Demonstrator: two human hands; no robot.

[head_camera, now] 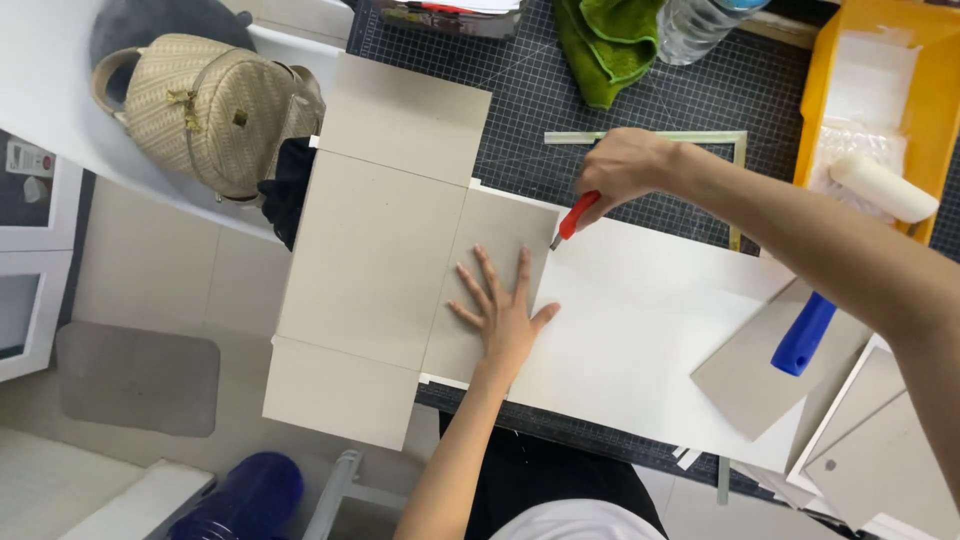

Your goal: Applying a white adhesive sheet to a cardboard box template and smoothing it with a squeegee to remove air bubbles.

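Observation:
My left hand (pixel 503 310) lies flat with fingers spread on a grey cardboard panel (pixel 375 250), close to its right edge. That cross-shaped panel rests on a large white sheet (pixel 640 330) and overhangs the table to the left. My right hand (pixel 620 165) grips a red utility knife (pixel 572 220). Its blade tip touches the white sheet just at the cardboard's upper right corner. Both sheets lie on a dark gridded cutting mat (pixel 540 110).
A yellow tray (pixel 830 90) holds a white roller (pixel 885 185) with a blue handle (pixel 803 335). Grey card pieces (pixel 880 450) lie at right. A green cloth (pixel 605 40), clear bottle (pixel 700 25), metal square ruler (pixel 650 137) and beige backpack (pixel 205 110) sit behind.

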